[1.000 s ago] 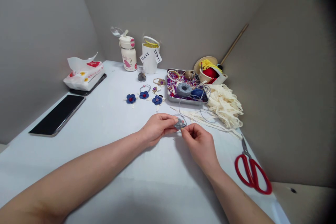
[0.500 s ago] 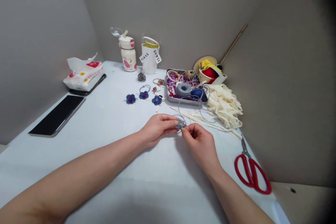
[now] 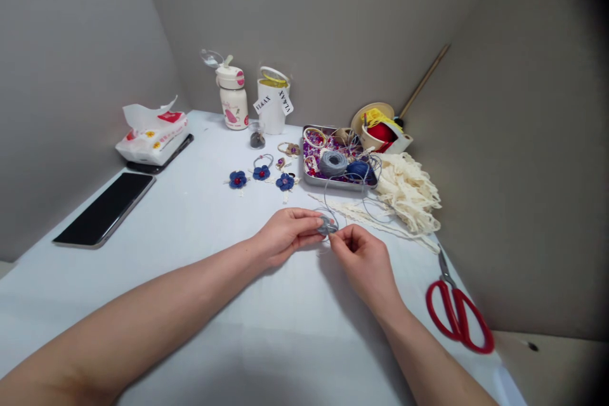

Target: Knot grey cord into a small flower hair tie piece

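Gray cord (image 3: 327, 225), a small bundle lying crosswise, sits at the tips of the left hand (image 3: 285, 235), its fingers pressed together against the thumb (a thin strand trails away from them). The right hand (image 3: 364, 258) is just as near, fingertips pinching the bundle's lower edge.
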Motion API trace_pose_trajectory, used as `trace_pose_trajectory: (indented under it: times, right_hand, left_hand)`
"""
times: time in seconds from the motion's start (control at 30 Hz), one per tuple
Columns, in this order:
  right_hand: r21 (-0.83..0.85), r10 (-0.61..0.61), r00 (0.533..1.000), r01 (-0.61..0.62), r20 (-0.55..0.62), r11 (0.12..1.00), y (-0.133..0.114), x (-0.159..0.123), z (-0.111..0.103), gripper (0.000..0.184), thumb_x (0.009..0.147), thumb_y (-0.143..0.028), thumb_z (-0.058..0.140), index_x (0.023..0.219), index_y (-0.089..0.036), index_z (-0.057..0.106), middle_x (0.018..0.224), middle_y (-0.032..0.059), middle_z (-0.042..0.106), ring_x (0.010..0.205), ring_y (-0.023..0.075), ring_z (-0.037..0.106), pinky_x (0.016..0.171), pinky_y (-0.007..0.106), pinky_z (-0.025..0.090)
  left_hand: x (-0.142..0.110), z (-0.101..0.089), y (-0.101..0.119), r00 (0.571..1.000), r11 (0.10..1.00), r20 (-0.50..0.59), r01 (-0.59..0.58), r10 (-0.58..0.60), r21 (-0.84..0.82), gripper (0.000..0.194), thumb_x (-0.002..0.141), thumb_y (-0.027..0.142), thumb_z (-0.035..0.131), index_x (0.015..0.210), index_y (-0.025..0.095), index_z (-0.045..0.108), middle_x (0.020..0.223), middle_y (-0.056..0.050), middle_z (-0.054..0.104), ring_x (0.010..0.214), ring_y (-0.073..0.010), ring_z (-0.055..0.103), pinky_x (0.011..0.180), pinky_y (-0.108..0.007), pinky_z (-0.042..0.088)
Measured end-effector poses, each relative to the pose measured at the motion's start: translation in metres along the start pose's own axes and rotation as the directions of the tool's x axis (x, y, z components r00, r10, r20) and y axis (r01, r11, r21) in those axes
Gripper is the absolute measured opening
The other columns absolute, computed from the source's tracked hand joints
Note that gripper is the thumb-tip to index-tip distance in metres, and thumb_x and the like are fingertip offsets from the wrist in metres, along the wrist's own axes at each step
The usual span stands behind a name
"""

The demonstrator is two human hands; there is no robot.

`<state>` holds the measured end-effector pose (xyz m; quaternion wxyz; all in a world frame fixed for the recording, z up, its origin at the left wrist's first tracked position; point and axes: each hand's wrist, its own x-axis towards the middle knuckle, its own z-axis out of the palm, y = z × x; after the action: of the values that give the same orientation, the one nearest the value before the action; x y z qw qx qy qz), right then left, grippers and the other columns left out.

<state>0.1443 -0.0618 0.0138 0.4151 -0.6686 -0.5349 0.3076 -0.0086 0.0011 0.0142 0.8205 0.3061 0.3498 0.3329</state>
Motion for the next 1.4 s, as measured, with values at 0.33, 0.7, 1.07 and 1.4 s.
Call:
trace_pose_trajectory:
  times: [0.33,0.7,1.07,1.4]
  right_hand:
    - [0.019,0.031,0.999,-0.032,0.007,0.999,0.0012,-0.0001,0.0014,0.021,0.076,-0.034,0.061,0.065,-0.018,0.056,0.056,-0.0032,0.053,0.053,0.0108,0.044,0.052,0.023,0.032]
    - [0.069,0.032,0.999,-0.032,-0.003,0.997,-0.0005,-0.0010,0.0030,0.024,0.076,-0.037,0.062,0.064,-0.018,0.055,0.056,-0.0035,0.051,0.051,0.0103,0.041,0.050,0.023,0.032]
    - [0.069,0.022,1.000,-0.023,0.008,0.997,-0.0009,-0.0023,0.0007,0.023,0.078,-0.037,0.061,0.065,-0.018,0.054,0.056,-0.0036,0.051,0.051,0.0101,0.040,0.049,0.022,0.030]
    - [0.086,-0.003,1.000,0.002,0.010,0.996,-0.0014,-0.0028,0.0013,0.025,0.078,-0.039,0.062,0.067,-0.018,0.055,0.057,-0.0032,0.051,0.051,0.0102,0.040,0.048,0.023,0.030]
  left_hand:
    - [0.0002,-0.0002,-0.0006,1.000,1.000,0.004,-0.009,0.009,0.009,0.023,0.071,0.016,0.076,0.092,0.008,0.070,0.102,-0.013,0.070,0.089,-0.0159,0.066,0.087,-0.028,0.051]
    - [0.0001,-0.0005,-0.0006,1.000,1.000,0.007,0.005,-0.005,0.022,0.022,0.068,0.019,0.079,0.086,0.010,0.070,0.096,-0.012,0.071,0.089,-0.0166,0.067,0.089,-0.030,0.051]
    - [0.0018,-0.0054,0.0026,0.997,0.998,0.049,0.057,-0.057,0.000,0.020,0.069,0.016,0.078,0.087,0.009,0.070,0.097,-0.013,0.071,0.086,-0.0157,0.067,0.087,-0.029,0.052]
    - [0.0033,-0.0067,0.0030,0.995,0.997,0.069,0.074,-0.075,0.004,0.020,0.067,0.015,0.079,0.084,0.009,0.070,0.096,-0.013,0.071,0.088,-0.0173,0.068,0.086,-0.028,0.053]
